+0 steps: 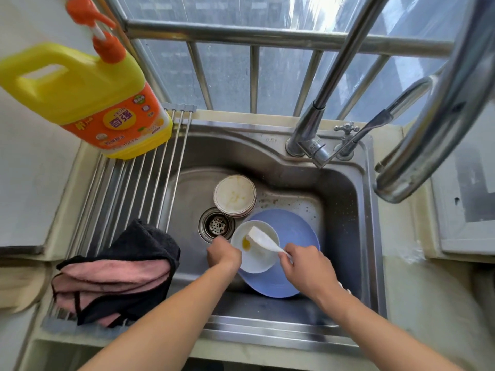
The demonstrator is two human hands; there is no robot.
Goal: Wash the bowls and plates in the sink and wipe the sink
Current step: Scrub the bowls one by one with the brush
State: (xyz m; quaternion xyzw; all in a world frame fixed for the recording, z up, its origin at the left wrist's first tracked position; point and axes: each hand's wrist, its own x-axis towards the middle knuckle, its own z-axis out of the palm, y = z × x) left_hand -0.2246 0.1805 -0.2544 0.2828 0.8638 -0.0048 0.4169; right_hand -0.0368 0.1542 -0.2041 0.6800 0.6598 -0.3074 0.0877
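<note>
In the sink (345, 199), the white bowl (261, 259) lies on the blue plate (300, 236), the left hand (223, 254) grips its left rim, and the right hand (308, 266) pinches the spoon (261, 239), whose handle points toward the right hand.

two bare forearms and hands (308, 266), no sleeves.

- A big yellow plastic detergent bottle (88, 103) with an orange label and orange pump stands on the far end of the metal roll-up drying rack (150, 167).
- A folded black and pink cloth (117, 274) lies on the near end of this rack.
- Steel window bars (254, 76) rise behind the rack, to its right.
</note>
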